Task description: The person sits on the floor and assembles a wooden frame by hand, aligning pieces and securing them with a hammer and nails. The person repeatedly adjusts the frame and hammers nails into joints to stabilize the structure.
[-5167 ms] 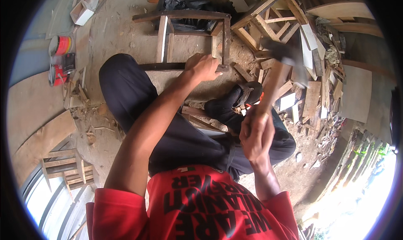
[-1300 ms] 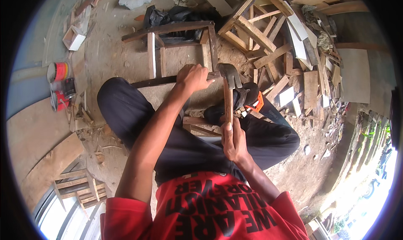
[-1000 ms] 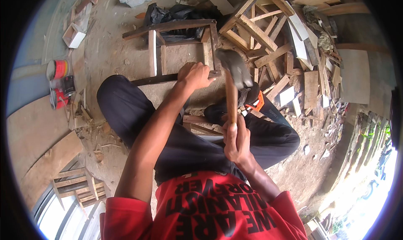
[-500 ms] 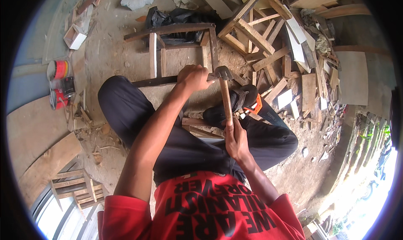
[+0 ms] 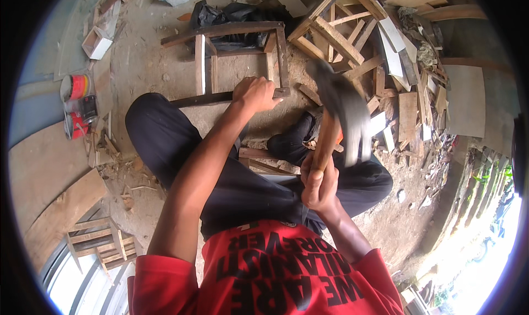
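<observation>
A rectangular wooden frame (image 5: 237, 28) with dark rails and lighter crosspieces lies on the ground in front of my knees. My left hand (image 5: 254, 94) is closed round the right part of its near dark rail, close to the corner. In my right hand (image 5: 319, 185) is a claw hammer (image 5: 328, 136), gripped by its wooden handle. Its metal head is raised to the right of the frame's corner, apart from it and smeared by motion. Under my left hand, the held stretch of the rail is hidden.
Behind the frame lies a black plastic bag (image 5: 237, 12). Another wooden frame (image 5: 336, 39) rests among heaped offcuts (image 5: 408, 116) at the right. Red cans (image 5: 75, 125) stand at the left, near wooden boards (image 5: 60, 216). More wood pieces (image 5: 259, 154) lie between my legs.
The hammer has lifted off the frame's corner and swung up and to the right, its head nearer to me. My left hand keeps its hold on the rail.
</observation>
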Demonstrator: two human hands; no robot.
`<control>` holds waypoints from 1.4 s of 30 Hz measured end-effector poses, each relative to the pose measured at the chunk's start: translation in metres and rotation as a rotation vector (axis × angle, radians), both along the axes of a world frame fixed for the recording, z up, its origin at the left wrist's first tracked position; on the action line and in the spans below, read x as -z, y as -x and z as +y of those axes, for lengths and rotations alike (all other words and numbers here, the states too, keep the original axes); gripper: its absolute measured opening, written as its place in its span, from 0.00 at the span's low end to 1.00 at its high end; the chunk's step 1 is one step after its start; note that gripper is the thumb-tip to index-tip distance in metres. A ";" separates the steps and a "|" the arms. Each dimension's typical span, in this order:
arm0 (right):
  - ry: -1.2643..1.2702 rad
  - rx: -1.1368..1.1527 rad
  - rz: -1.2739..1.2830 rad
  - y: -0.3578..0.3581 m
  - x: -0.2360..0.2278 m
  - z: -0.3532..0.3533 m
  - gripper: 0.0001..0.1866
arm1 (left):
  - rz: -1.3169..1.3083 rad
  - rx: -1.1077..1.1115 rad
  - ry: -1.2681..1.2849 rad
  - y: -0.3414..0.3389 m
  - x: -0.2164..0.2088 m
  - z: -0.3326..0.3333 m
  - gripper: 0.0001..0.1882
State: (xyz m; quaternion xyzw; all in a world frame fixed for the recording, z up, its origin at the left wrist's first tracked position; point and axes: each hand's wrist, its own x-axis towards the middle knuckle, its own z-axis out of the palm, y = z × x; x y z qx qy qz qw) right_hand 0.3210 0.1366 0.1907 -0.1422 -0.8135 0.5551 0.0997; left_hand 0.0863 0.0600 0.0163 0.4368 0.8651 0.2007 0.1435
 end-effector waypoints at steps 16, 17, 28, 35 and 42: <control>0.132 0.110 -0.325 0.002 0.027 0.000 0.26 | 0.009 0.022 -0.012 -0.001 -0.011 0.001 0.27; 0.117 0.094 -0.249 0.011 0.010 -0.002 0.26 | 0.008 0.022 -0.002 0.000 -0.008 0.000 0.27; 0.060 0.014 -0.100 0.000 0.006 -0.001 0.24 | -0.154 0.028 0.175 0.004 -0.024 0.004 0.24; 0.254 0.169 -0.591 -0.006 0.015 0.012 0.26 | -0.107 0.022 0.194 0.010 -0.050 0.001 0.27; 0.244 0.096 -0.531 -0.003 0.021 0.003 0.25 | -0.025 0.047 0.075 0.005 -0.007 0.005 0.30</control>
